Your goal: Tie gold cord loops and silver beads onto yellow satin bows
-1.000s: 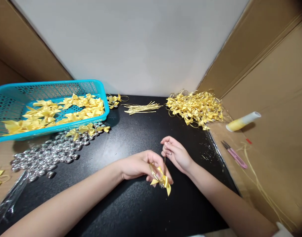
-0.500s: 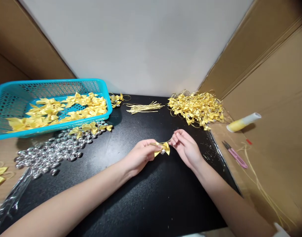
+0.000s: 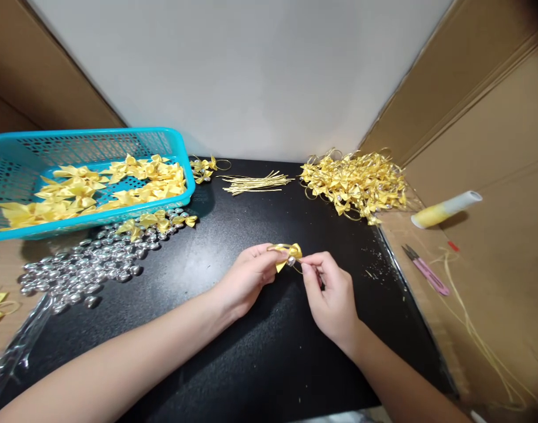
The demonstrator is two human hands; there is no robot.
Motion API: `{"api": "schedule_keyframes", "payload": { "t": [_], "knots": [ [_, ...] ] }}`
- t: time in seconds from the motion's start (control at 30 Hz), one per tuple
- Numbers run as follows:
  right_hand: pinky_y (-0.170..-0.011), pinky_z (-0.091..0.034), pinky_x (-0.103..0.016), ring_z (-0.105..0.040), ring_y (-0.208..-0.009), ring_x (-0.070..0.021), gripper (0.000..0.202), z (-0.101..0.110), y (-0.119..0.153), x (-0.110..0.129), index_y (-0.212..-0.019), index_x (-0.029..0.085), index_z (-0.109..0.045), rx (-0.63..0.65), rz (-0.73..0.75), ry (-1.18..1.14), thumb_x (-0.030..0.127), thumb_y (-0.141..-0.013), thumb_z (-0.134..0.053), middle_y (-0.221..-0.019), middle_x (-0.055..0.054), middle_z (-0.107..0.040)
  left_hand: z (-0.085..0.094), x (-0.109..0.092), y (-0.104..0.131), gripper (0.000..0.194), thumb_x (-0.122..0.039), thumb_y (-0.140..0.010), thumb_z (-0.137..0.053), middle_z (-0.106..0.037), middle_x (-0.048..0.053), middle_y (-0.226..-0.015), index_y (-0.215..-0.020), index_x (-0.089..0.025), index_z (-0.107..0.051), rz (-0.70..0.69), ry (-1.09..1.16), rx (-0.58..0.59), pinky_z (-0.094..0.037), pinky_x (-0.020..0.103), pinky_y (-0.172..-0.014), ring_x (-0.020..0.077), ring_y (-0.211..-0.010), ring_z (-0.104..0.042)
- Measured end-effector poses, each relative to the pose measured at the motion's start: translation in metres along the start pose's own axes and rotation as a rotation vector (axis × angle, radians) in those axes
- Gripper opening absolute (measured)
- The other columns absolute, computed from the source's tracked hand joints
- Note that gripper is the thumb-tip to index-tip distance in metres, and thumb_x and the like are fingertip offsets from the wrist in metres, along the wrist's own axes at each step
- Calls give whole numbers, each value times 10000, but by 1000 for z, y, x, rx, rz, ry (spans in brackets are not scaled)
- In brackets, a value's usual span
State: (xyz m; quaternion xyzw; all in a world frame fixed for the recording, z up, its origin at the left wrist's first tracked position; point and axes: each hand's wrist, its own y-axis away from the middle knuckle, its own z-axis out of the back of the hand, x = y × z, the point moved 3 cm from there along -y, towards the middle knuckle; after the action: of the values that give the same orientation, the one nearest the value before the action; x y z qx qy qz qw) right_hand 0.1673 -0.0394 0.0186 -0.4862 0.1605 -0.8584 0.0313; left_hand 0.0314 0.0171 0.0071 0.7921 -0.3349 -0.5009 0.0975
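Over the black tabletop, my left hand (image 3: pixel 251 276) pinches a yellow ribbon bow (image 3: pixel 294 251) between thumb and fingers. A small silver bell-like bead (image 3: pixel 291 261) sits at the bow's middle, and a loop of gold cord arches above it. My right hand (image 3: pixel 333 294) is closed at the bow's right side, thumb against forefinger. It pinches the thin end of the gold cord (image 3: pixel 301 265); its other fingers are curled and partly hidden.
A blue basket (image 3: pixel 187 176) of yellow bows stands at left, with silver beads (image 3: pixel 84 270) in front. Cut gold cords (image 3: pixel 255 183) lie at the back. Finished bows (image 3: pixel 352 182) are heaped at right, near a cardboard tube (image 3: pixel 445 210) and pink-handled snips (image 3: pixel 427 273).
My right hand has turned and come lower, its thumb and forefinger now close beside the bow. The bow has tilted in my left hand. The whole view has shifted slightly.
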Motion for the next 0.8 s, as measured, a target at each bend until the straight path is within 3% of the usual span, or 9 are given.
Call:
{"api": "schedule_keyframes", "payload": {
  "t": [0.27, 0.47, 0.8],
  "knots": [
    [-509, -409, -225, -510, -502, -103, 118, 4, -2, 1, -844, 205, -560, -50, 54, 123, 163, -910, -472, -643, 10, -594, -1, -2, 1, 192, -261, -602, -777, -377, -77, -501, -616, -132, -635, -5, -2, -6, -112, 232, -456, 42, -458, -191],
    [-527, -431, -229, -542, -531, -110, 111, 3, -2, 1, -851, 204, -562, -52, 44, 116, 170, -915, -479, -671, -1, -615, 1, 1, 1, 190, -268, -619, -775, -411, -66, -531, -659, -124, -656, 13, -26, -4, -115, 233, -460, 42, -466, -199],
    [-502, -403, -217, -482, -496, -94, 131, 6, -5, 5, -831, 201, -564, -73, 90, 155, 141, -906, -474, -615, 25, -549, -1, 0, 1, 294, -281, -610, -767, -304, -97, -468, -555, -160, -505, 71, -3, 4, -135, 211, -439, 43, -450, -181]
  ]
}}
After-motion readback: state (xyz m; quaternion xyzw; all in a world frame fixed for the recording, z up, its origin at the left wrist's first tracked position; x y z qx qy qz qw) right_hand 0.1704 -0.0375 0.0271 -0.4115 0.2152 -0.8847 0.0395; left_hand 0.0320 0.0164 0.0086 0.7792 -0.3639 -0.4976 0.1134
